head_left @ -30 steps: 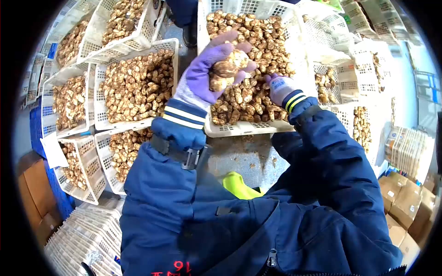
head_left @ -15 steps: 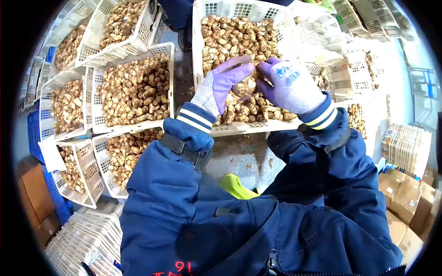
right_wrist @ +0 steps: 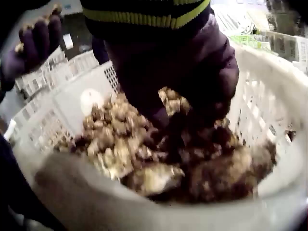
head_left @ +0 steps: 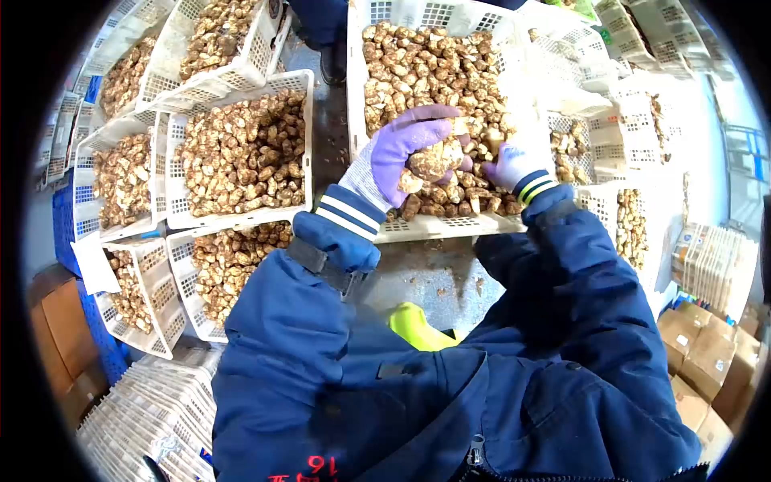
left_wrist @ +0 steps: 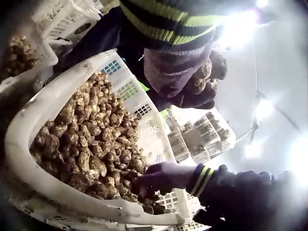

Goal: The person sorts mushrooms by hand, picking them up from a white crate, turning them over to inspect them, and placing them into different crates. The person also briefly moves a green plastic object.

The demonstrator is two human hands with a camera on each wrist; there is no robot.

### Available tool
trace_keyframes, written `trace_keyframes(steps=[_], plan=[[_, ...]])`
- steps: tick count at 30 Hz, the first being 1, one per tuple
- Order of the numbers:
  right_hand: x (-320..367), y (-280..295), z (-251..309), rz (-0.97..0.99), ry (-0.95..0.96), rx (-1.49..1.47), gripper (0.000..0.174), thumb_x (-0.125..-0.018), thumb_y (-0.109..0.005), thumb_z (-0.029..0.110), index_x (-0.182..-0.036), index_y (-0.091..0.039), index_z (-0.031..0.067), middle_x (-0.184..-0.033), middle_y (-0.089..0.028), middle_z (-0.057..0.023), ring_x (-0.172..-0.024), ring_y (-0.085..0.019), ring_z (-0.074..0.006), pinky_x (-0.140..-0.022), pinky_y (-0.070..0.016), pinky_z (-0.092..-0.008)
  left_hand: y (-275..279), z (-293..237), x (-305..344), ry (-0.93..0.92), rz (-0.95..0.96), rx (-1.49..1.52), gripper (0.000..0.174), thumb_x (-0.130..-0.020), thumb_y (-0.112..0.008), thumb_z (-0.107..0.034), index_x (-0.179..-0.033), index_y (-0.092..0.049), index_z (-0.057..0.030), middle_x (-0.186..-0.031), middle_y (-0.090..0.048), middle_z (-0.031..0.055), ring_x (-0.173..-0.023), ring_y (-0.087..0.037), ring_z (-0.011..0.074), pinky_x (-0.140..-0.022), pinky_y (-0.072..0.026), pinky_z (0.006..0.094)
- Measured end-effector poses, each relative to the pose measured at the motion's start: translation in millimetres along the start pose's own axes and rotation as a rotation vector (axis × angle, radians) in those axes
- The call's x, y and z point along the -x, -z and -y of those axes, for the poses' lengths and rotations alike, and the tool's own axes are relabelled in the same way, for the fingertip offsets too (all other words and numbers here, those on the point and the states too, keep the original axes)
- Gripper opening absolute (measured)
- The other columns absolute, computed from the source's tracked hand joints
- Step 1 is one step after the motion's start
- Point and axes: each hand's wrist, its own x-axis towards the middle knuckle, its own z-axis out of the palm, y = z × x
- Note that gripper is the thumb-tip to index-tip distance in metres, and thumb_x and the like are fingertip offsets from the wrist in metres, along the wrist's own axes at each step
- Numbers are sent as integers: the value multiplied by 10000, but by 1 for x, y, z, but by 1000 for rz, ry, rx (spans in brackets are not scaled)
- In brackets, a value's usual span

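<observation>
Both hands wear purple gloves with pale backs. In the head view, my left hand (head_left: 391, 154) curls round several knobbly brown-and-white tubers (head_left: 434, 161), holding them over the front of a white plastic crate (head_left: 426, 230). The left wrist view also shows these tubers (left_wrist: 201, 77) bunched in the fingers. My right hand (head_left: 518, 165) reaches down into the crate's right side. Seen from the right wrist, its thumb and fingers point into the heap of tubers (right_wrist: 115, 137), spread apart. Their tips are lost in shadow, so I cannot tell whether they pinch a tuber.
More white crates filled with tubers (head_left: 245, 157) stand to the left, and others (head_left: 570, 149) to the right. Stacked empty crates (head_left: 152, 418) are at lower left, cardboard boxes (head_left: 699, 345) at lower right. Another person's dark-clothed leg (head_left: 321, 24) is beyond, near the main crate.
My left hand, with its tubers, came down and right from above the crate. My right hand met it over the crate half a second ago, then moved back right into the heap.
</observation>
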Motion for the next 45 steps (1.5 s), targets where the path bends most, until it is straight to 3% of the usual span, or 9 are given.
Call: trace_keyframes(steps=[5,10,19,22,30,34,39,41,45], plan=[[-7,4,-22,66,40,-183,376,-819,-609,353,-1049,-656,58,-1016,-666,-173,-1004,-618,-325,-881,-473,-419,7,15,-7,-116,-72,-198,333,-895,-591,-175,-1199,-570,-40,-1124,-630,100,-1026,-631,251,-783,-571,342],[35,41,-34,-9,-37,-983,144,-833,-673,174,-875,-644,40,-667,-585,10,-505,-487,-63,-457,-396,-227,6,12,-1,1,-30,-362,274,-856,-639,-164,-1094,-641,-28,-1104,-637,54,-1081,-570,149,-977,-426,297],[82,89,7,190,328,-1585,198,-889,-578,160,-1006,-597,2,-721,-608,-20,-571,-546,-69,-503,-410,-210,-15,1,7,63,174,-652,281,-853,-627,-179,-1092,-625,-32,-1057,-618,46,-984,-584,134,-888,-463,293],[71,88,1,51,331,-1737,378,-940,-511,234,-1230,-513,-8,-829,-627,-37,-637,-571,-81,-560,-438,-209,-5,11,8,187,35,-131,329,-859,-606,-146,-1162,-569,-24,-1084,-614,94,-939,-649,179,-788,-574,301],[56,76,-19,-224,140,-1496,332,-929,-542,249,-1163,-587,17,-840,-616,-24,-693,-561,-82,-648,-472,-235,13,-1,5,-60,-130,220,391,-854,-652,-164,-1229,-563,-97,-1199,-554,185,-909,-645,300,-590,-602,302],[56,72,-24,-335,183,-1358,324,-905,-554,251,-1121,-610,16,-798,-615,-37,-679,-551,-93,-631,-466,-250,-1,-130,28,-488,-338,199,479,-876,-629,-260,-1209,-462,43,-1161,-538,246,-902,-645,271,-692,-615,341],[63,65,-41,-353,165,-1375,311,-895,-578,239,-1111,-613,19,-878,-665,-95,-762,-621,-126,-693,-495,-281,32,-203,65,-716,-880,23,964,-865,-414,-673,-1469,-5,-42,-1487,-133,280,-1304,-286,514,-989,-425,568],[64,63,-49,-528,240,-1159,307,-887,-578,242,-1102,-615,26,-868,-663,-102,-752,-631,-167,-703,-498,-300,53,-190,76,-672,-849,-49,899,-903,-401,-616,-1483,86,-133,-1527,47,242,-1366,-183,480,-1009,-347,646],[63,55,-59,-433,163,-1135,298,-881,-540,272,-1083,-631,73,-866,-658,-172,-812,-647,-308,-736,-498,-372,58,-130,49,-446,-417,49,701,-939,-447,-483,-1418,-269,-2,-1434,-316,272,-1309,-368,412,-1049,-380,527]])
